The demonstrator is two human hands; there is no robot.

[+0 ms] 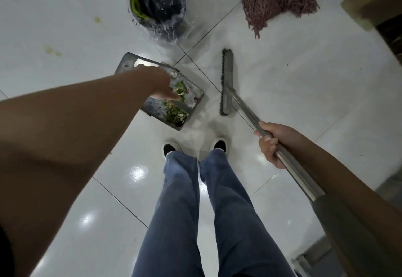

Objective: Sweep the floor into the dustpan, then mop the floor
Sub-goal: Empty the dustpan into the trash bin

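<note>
— At 3 o'clock, what grips the broom?
— Right hand (272,144), fingers wrapped round the broom handle (289,163); brush head (226,83) on open floor (304,85) at 12.
— And the left hand (158,83)?
— Over the dustpan (139,68) at 11; whether its fingers hold anything, can't tell. Scraps (175,113) inside.
— Farther?
— Bin (158,4), mop (278,0) at 1.

Grey dustpan (132,63) holds green scraps; broom (226,82) beside; reddish mop (276,0) beyond.

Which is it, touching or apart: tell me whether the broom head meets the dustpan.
Apart. The head view shows a strip of bare white floor between the broom head and the dustpan's nearest edge.
</note>
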